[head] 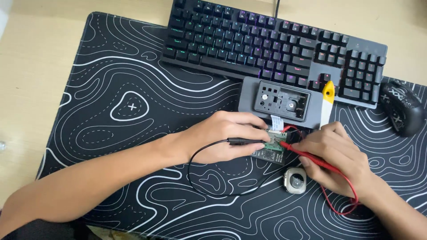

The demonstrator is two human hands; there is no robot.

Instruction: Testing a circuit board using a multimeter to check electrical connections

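My left hand [222,135] holds a black test probe [245,142], its tip on a small green circuit board [274,146]. My right hand [336,158] holds a red test probe [307,157], its tip touching the same board from the right. The board lies on a black desk mat [124,106] with white wavy lines. A white ribbon cable [276,122] runs from the board up to a grey device case [280,101] lying open side up. Black and red leads loop across the mat below my hands.
A black backlit keyboard [267,42] lies at the back. A black mouse [402,111] sits at the right. A yellow and white pry tool [327,102] leans by the grey case. A small square watch body [295,180] rests near my right hand.
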